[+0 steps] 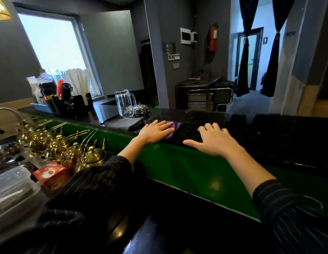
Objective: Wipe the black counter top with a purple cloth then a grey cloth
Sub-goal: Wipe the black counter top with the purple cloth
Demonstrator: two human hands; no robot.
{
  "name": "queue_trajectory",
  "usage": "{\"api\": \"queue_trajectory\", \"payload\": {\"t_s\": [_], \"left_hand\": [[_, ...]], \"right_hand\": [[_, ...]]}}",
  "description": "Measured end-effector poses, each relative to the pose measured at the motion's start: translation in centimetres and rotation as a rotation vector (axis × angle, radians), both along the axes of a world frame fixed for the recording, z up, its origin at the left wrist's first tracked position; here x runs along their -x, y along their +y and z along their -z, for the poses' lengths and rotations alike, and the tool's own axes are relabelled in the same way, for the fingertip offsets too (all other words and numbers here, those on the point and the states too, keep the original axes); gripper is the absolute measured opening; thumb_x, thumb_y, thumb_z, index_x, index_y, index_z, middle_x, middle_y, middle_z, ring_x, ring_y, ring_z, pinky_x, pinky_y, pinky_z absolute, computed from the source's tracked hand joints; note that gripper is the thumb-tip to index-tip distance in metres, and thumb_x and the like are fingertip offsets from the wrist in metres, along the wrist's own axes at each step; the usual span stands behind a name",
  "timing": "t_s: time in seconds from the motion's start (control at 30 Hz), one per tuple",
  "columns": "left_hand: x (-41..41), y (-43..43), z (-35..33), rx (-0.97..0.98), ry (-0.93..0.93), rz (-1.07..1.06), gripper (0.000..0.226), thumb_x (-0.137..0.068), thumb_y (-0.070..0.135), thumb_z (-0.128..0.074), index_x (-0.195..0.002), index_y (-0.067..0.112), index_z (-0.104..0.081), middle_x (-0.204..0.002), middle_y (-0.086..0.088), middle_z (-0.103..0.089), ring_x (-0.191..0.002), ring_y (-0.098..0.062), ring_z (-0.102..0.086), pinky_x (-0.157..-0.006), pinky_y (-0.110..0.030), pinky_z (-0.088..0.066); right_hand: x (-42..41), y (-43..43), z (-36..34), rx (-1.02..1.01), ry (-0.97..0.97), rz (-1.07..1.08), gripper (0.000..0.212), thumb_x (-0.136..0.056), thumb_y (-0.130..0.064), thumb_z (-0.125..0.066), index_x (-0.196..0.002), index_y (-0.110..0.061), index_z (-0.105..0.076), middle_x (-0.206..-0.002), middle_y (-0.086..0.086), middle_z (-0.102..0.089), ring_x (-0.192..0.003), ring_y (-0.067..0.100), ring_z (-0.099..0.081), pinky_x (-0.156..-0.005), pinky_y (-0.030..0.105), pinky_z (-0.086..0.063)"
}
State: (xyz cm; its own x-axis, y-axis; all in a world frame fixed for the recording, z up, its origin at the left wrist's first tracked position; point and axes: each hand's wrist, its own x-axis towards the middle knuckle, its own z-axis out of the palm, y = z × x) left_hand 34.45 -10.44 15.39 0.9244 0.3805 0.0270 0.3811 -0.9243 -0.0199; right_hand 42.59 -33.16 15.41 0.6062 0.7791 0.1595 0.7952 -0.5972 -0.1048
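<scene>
The black speckled counter top (269, 132) runs across the middle of the head view above a green front panel. My left hand (155, 132) lies flat, fingers together, pressing down on the purple cloth (173, 126), which shows past my fingertips. My right hand (214, 141) rests palm down on the bare counter to the right of the cloth, fingers spread, holding nothing. The folded grey cloth (125, 123) lies on the counter just left of my left hand.
Behind the grey cloth stand an upturned glass mug (124, 103) and a silver call bell (140, 110). A holder of straws and utensils (64, 96) sits further left. Several brass teapots (71, 149) and a red box (49, 173) crowd the lower shelf at left.
</scene>
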Motion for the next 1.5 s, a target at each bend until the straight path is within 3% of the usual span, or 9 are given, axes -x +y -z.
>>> {"api": "queue_trajectory", "payload": {"t_s": [0.27,0.33,0.43,0.53,0.73,1.1,1.23,1.37,1.5], "left_hand": [[0.2,-3.4,0.1,0.093,-0.044,0.127,0.053,-0.097,0.052,-0.026,-0.147,0.04,-0.017,-0.16,0.007,-0.014,-0.149,-0.021,-0.005,-0.119,-0.049,-0.008],[-0.8,-2.2,-0.8,-0.005,0.024,0.134,0.05,-0.101,0.041,-0.026,-0.149,0.032,-0.015,-0.161,0.001,-0.009,-0.148,-0.025,-0.005,-0.119,-0.049,-0.008],[-3.0,-1.2,-1.0,-0.104,0.113,0.108,0.049,-0.102,0.025,-0.024,-0.15,0.027,-0.014,-0.161,0.0,0.0,-0.148,-0.031,-0.001,-0.117,-0.057,-0.011],[-5.2,-0.9,-1.2,-0.102,0.151,0.069,0.049,-0.102,0.032,-0.021,-0.15,0.031,-0.012,-0.161,0.002,0.001,-0.148,-0.032,0.0,-0.115,-0.06,-0.013],[-8.9,-1.1,-2.0,-0.013,0.171,-0.001,0.052,-0.101,0.046,-0.018,-0.15,0.033,-0.008,-0.161,0.003,0.003,-0.148,-0.032,0.004,-0.116,-0.057,-0.003],[-15.4,-1.0,-2.0,0.09,0.105,-0.075,0.073,-0.088,0.07,-0.017,-0.151,0.031,-0.008,-0.161,0.001,-0.008,-0.148,-0.032,-0.002,-0.118,-0.058,-0.004],[-15.0,-1.8,-1.3,0.073,0.144,0.032,0.099,-0.065,0.085,-0.006,-0.15,0.035,-0.008,-0.161,0.001,-0.004,-0.148,-0.031,0.0,-0.119,-0.056,-0.006],[-11.2,-4.0,-0.8,0.016,0.119,0.277,0.057,-0.099,0.047,-0.019,-0.15,0.029,-0.006,-0.161,0.0,0.0,-0.148,-0.026,0.004,-0.121,-0.047,0.0],[-5.7,-2.7,-0.7,0.139,0.065,0.312,0.072,-0.087,0.068,-0.022,-0.15,0.033,-0.011,-0.16,0.008,-0.008,-0.148,-0.015,0.004,-0.119,-0.034,0.006]], "right_hand": [[0.1,-2.6,-0.5,-0.075,0.046,-0.004,0.094,-0.075,-0.083,-0.043,-0.136,-0.012,-0.049,-0.139,0.006,-0.052,-0.131,0.024,-0.042,-0.1,0.044,-0.041],[-0.4,-3.9,-0.5,-0.048,0.016,0.026,0.095,-0.077,-0.083,-0.037,-0.141,-0.013,-0.044,-0.146,0.005,-0.047,-0.136,0.023,-0.037,-0.105,0.046,-0.039],[-0.6,-4.7,0.3,0.074,-0.011,0.023,0.101,-0.079,-0.084,-0.029,-0.153,-0.015,-0.023,-0.16,0.003,-0.024,-0.147,0.022,-0.02,-0.118,0.051,-0.02],[-0.7,-4.3,0.7,0.112,-0.005,0.015,0.103,-0.08,-0.083,-0.029,-0.156,-0.015,-0.011,-0.164,0.003,-0.011,-0.15,0.02,-0.011,-0.12,0.051,-0.011],[-1.0,-4.4,0.9,0.115,-0.028,-0.005,0.103,-0.081,-0.081,-0.03,-0.156,-0.013,-0.01,-0.164,0.005,-0.01,-0.15,0.021,-0.011,-0.12,0.052,-0.013],[-1.5,-4.1,1.5,0.044,-0.213,-0.008,0.096,-0.081,-0.083,-0.024,-0.146,-0.013,-0.031,-0.147,0.005,-0.038,-0.136,0.026,-0.031,-0.105,0.048,-0.031],[-1.4,-4.1,1.5,0.021,-0.231,-0.002,0.098,-0.078,-0.085,-0.026,-0.143,-0.012,-0.038,-0.143,0.004,-0.043,-0.133,0.025,-0.035,-0.103,0.047,-0.033],[-0.6,-4.7,1.0,-0.101,-0.148,-0.002,0.099,-0.073,-0.087,-0.034,-0.139,-0.014,-0.044,-0.138,0.003,-0.05,-0.129,0.023,-0.04,-0.102,0.044,-0.036],[-0.5,-6.6,0.6,-0.243,-0.062,0.041,0.093,-0.074,-0.084,-0.041,-0.138,-0.017,-0.049,-0.136,0.002,-0.055,-0.128,0.023,-0.041,-0.103,0.042,-0.039]]}}
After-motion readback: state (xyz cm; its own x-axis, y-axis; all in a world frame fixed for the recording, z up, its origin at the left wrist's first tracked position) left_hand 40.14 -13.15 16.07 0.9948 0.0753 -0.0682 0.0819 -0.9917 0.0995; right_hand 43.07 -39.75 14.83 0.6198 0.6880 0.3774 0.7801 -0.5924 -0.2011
